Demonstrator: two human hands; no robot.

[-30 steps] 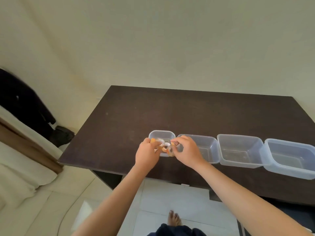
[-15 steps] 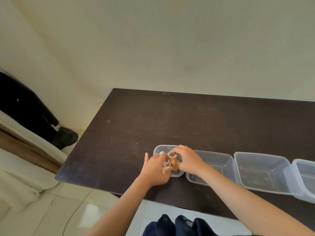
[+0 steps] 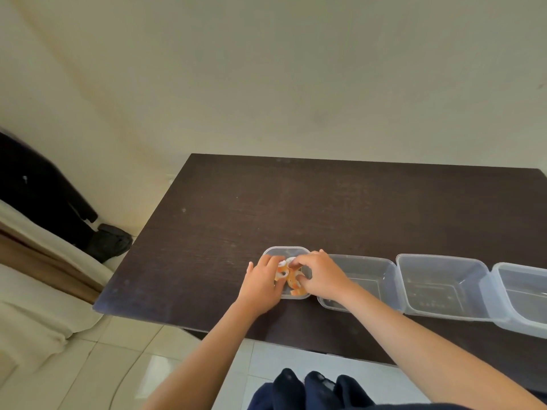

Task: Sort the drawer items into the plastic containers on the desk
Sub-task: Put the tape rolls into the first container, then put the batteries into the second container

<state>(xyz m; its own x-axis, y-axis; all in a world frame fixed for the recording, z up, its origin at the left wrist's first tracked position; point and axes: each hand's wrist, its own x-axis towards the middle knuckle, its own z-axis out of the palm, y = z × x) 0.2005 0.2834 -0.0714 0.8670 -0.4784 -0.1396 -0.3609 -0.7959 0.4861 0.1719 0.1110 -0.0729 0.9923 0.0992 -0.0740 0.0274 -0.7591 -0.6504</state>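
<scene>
dark desk point(image 3: 296, 202): both hands point(image 3: 260, 282) point(image 3: 321, 276) pinch orange-white pieces point(image 3: 291, 276), perhaps tape rolls, inside smallest clear container point(image 3: 285, 250).

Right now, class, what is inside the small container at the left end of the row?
The small container holds orange and white rolls, apparently tape. The left hand and right hand reach in and cover part, so their number and anything beneath stay hidden.
</scene>
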